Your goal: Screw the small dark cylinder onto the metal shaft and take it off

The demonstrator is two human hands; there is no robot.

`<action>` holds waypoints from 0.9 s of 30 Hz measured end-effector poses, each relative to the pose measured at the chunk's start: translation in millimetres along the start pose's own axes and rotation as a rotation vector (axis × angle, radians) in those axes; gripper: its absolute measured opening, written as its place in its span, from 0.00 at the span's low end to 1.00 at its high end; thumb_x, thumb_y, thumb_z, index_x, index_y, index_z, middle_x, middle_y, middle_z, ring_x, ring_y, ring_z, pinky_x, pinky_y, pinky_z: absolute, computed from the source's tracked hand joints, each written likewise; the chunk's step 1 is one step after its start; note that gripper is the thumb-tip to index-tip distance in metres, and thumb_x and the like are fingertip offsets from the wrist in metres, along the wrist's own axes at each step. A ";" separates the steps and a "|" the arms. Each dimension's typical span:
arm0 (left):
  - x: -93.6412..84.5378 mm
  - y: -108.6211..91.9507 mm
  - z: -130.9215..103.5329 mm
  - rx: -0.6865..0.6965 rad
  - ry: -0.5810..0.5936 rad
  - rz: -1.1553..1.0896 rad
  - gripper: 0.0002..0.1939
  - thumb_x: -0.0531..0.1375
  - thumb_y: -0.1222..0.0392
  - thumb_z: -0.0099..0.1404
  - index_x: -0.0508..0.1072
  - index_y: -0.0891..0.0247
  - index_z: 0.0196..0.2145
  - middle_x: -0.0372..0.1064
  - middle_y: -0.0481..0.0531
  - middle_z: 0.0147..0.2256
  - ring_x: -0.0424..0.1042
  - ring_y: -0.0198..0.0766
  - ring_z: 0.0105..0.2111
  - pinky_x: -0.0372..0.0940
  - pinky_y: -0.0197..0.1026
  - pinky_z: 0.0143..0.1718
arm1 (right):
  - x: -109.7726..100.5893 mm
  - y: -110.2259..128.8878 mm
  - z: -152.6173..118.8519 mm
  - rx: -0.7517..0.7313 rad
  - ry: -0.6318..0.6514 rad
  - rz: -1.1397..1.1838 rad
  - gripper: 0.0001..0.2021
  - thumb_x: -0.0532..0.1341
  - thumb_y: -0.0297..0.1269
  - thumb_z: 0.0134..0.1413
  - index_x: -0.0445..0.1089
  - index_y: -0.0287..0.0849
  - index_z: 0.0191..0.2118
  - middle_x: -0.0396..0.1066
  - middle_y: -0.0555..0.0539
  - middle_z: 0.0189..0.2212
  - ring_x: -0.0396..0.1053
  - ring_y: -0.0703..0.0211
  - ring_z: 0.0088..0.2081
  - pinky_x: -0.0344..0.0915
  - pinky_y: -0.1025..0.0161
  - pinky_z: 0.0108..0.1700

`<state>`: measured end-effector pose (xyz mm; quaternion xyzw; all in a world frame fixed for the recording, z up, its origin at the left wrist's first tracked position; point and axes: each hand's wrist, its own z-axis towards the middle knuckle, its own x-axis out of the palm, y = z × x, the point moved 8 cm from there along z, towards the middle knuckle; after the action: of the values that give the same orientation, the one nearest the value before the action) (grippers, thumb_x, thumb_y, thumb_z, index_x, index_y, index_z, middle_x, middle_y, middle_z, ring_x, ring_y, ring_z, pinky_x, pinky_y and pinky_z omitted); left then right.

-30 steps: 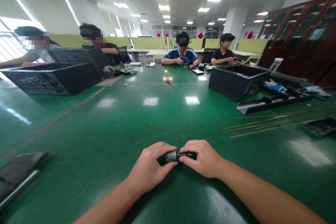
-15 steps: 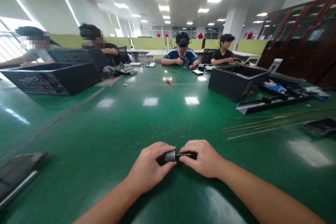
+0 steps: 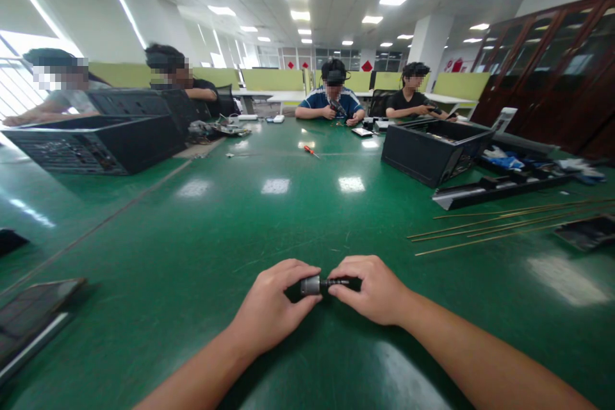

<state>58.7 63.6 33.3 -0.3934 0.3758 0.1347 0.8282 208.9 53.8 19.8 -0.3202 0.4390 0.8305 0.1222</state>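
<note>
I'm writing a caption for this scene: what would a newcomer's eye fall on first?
Most likely the small grey cylinder low in the middle, held in the left grip, with the right grip on the slim dark shaft at its right end. Next, the green table around them, with an orange screwdriver farther off, mid-picture, and dark computer cases to either side.
</note>
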 end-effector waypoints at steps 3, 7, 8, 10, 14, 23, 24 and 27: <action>-0.1 -2.2 1.1 0.007 -0.002 0.005 0.12 0.66 0.62 0.59 0.78 0.58 0.42 0.77 0.49 0.38 0.76 0.36 0.38 0.70 0.37 0.42 | 0.4 -1.2 -0.2 -0.002 0.002 -0.003 0.06 0.64 0.34 0.57 0.77 0.42 0.39 0.77 0.48 0.33 0.73 0.59 0.35 0.65 0.65 0.40; -0.9 -2.7 1.1 0.015 -0.002 0.013 0.11 0.66 0.62 0.59 0.78 0.58 0.42 0.77 0.49 0.38 0.76 0.36 0.38 0.70 0.37 0.42 | 0.1 -2.1 -0.2 0.000 0.005 -0.009 0.06 0.64 0.34 0.57 0.77 0.42 0.39 0.77 0.48 0.33 0.73 0.59 0.35 0.65 0.65 0.40; -1.0 -2.1 0.8 0.014 0.000 0.014 0.12 0.66 0.62 0.59 0.77 0.58 0.42 0.77 0.49 0.38 0.76 0.36 0.38 0.70 0.38 0.42 | 0.0 -2.1 0.0 0.001 0.006 -0.010 0.06 0.64 0.34 0.57 0.77 0.42 0.39 0.77 0.48 0.33 0.73 0.59 0.35 0.65 0.65 0.40; -1.1 -1.0 0.3 0.011 0.001 0.016 0.12 0.66 0.61 0.59 0.77 0.57 0.42 0.77 0.49 0.39 0.76 0.36 0.38 0.70 0.38 0.43 | -0.2 -2.0 0.3 0.003 0.007 -0.014 0.06 0.64 0.34 0.57 0.77 0.42 0.39 0.77 0.48 0.33 0.73 0.59 0.35 0.65 0.65 0.40; -1.8 -2.9 0.1 0.027 -0.011 0.015 0.12 0.66 0.62 0.59 0.77 0.58 0.42 0.77 0.50 0.38 0.76 0.37 0.38 0.71 0.38 0.42 | -0.4 -2.5 0.3 0.005 0.005 -0.020 0.06 0.64 0.34 0.57 0.77 0.42 0.38 0.77 0.48 0.33 0.73 0.59 0.35 0.65 0.64 0.40; -4.0 -6.0 2.8 0.039 -0.025 0.021 0.12 0.66 0.63 0.58 0.77 0.58 0.42 0.77 0.50 0.38 0.76 0.36 0.37 0.71 0.37 0.41 | -1.1 -2.3 -0.7 0.014 0.009 -0.015 0.06 0.64 0.34 0.57 0.77 0.43 0.39 0.77 0.48 0.33 0.73 0.59 0.35 0.66 0.64 0.40; -4.0 -5.8 2.8 0.040 -0.026 0.020 0.12 0.66 0.63 0.58 0.78 0.58 0.42 0.77 0.50 0.38 0.76 0.36 0.37 0.71 0.37 0.42 | -1.4 -2.2 -0.6 0.014 0.008 -0.015 0.06 0.64 0.34 0.57 0.77 0.42 0.39 0.77 0.48 0.33 0.73 0.59 0.35 0.66 0.64 0.40; -4.2 -5.3 2.1 0.039 -0.027 0.020 0.12 0.66 0.62 0.59 0.78 0.59 0.42 0.77 0.51 0.38 0.76 0.37 0.37 0.71 0.38 0.42 | -2.5 -2.3 -0.3 0.015 0.005 -0.021 0.06 0.64 0.34 0.56 0.77 0.42 0.38 0.77 0.48 0.32 0.73 0.59 0.34 0.66 0.64 0.40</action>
<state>59.6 62.1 40.2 -0.3714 0.3710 0.1408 0.8394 212.1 55.1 19.8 -0.3259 0.4422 0.8251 0.1321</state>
